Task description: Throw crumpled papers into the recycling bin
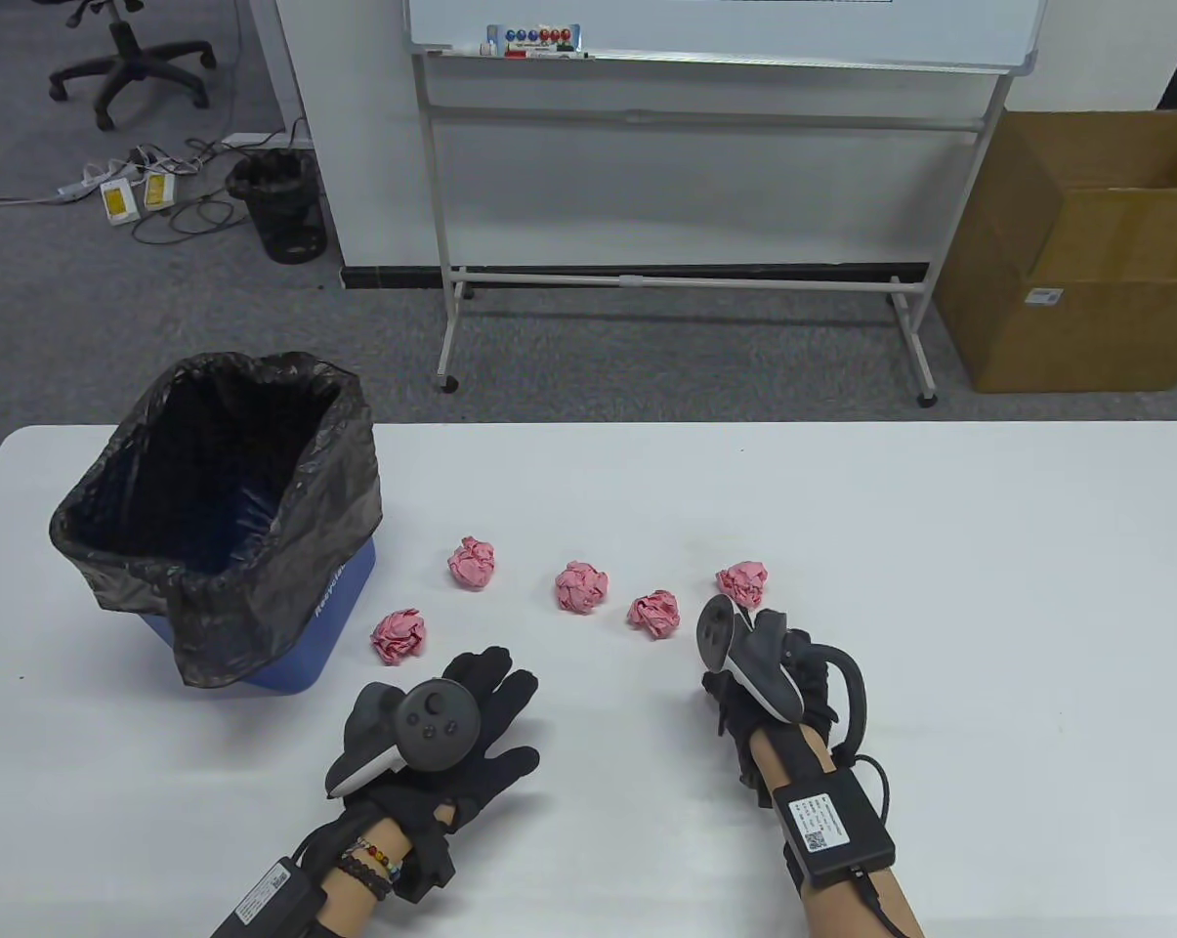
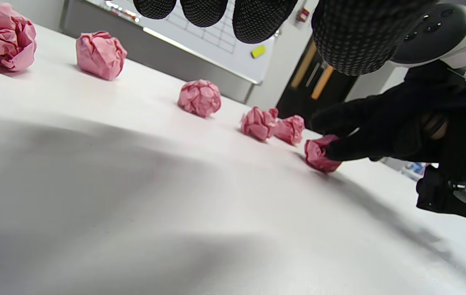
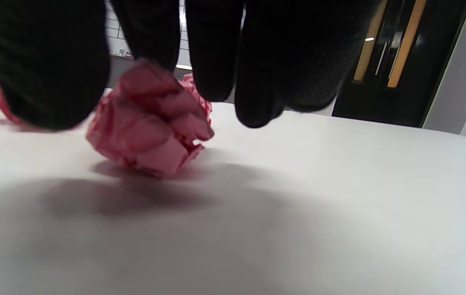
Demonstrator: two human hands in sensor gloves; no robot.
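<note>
A blue recycling bin (image 1: pixel 339 606) lined with a black bag stands at the table's left. Several pink crumpled paper balls lie in a row on the white table (image 1: pixel 940 586), among them one near the bin (image 1: pixel 399 635) and one at the row's right end (image 1: pixel 741 583). My right hand (image 1: pixel 723 684) pinches another pink ball (image 2: pixel 319 157) between thumb and fingers; the ball rests on the table and also shows in the right wrist view (image 3: pixel 151 131). The table view hides it under the hand. My left hand (image 1: pixel 505 699) lies open and empty, fingers spread, below the ball nearest the bin.
Beyond the table's far edge stand a whiteboard on a wheeled frame (image 1: pixel 686 278), a cardboard box (image 1: pixel 1086 264) at the right, and a black mesh bin (image 1: pixel 280 205) with cables on the floor at the left.
</note>
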